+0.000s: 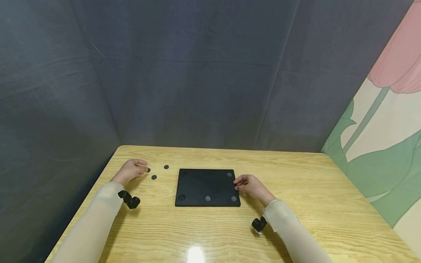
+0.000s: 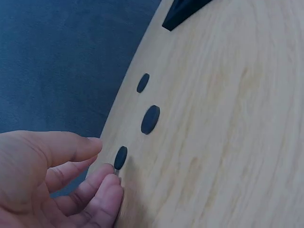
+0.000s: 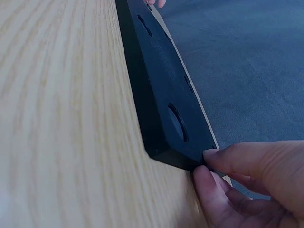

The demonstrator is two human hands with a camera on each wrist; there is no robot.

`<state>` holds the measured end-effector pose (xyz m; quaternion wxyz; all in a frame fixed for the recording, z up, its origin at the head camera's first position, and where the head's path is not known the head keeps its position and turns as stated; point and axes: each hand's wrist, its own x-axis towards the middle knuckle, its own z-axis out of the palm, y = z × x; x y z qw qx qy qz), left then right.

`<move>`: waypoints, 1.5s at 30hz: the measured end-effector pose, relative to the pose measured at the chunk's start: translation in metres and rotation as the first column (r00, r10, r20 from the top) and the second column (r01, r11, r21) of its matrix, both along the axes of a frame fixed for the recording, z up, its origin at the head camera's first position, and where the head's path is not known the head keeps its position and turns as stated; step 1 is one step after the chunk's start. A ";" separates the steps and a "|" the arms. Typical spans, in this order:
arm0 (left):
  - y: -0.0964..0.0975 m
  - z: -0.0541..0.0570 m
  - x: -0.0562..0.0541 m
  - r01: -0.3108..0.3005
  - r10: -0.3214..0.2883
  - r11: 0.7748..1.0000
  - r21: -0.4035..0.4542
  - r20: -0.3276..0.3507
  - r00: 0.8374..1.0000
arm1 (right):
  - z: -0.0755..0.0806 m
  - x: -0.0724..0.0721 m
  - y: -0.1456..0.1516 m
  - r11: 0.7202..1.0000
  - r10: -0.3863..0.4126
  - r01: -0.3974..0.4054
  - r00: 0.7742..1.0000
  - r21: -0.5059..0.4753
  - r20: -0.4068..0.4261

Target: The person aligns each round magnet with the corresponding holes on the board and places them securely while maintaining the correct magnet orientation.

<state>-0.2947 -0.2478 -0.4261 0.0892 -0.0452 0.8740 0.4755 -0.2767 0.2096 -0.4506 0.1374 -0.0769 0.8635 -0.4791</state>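
In the head view a flat black rectangular board with several round recesses lies on the table. My right hand is at its right edge. The right wrist view shows the right thumb on the top edge and a finger against the side, pinching the board. Over at the left, my left hand reaches a small black disc. Its fingertips are right at the disc, with thumb and fingers apart. Two more black discs lie flat between this hand and the board.
The wooden table runs beneath everything. A dark grey curtain hangs behind and left of it. At the right stands a wall panel with a flower print. Each wrist bears a small black camera.
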 end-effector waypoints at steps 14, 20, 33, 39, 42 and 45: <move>0.000 -0.007 -0.002 0.014 -0.019 0.996 -0.092 -0.056 0.998 | 0.003 0.001 -0.002 0.999 -0.044 0.044 0.999 0.019 0.008; 0.003 -0.006 -0.002 -0.015 0.007 0.989 -0.144 -0.054 0.999 | 0.002 0.000 -0.001 0.999 -0.037 0.037 0.999 0.017 0.007; 0.008 -0.006 -0.005 -0.068 0.057 0.981 -0.183 -0.066 0.996 | 0.001 0.000 -0.002 0.999 -0.043 0.043 0.999 0.007 0.007; 0.009 -0.005 -0.004 -0.082 0.069 0.978 -0.193 -0.073 0.995 | 0.001 0.000 -0.002 0.999 -0.030 0.030 1.000 0.015 -0.002; 0.009 -0.006 -0.005 -0.090 0.076 0.977 -0.193 -0.076 0.994 | 0.001 -0.001 -0.002 0.999 -0.034 0.034 0.999 0.019 -0.001; 0.010 -0.006 -0.005 -0.095 0.082 0.977 -0.190 -0.074 0.994 | 0.001 -0.001 -0.002 0.999 -0.031 0.031 1.000 0.021 -0.001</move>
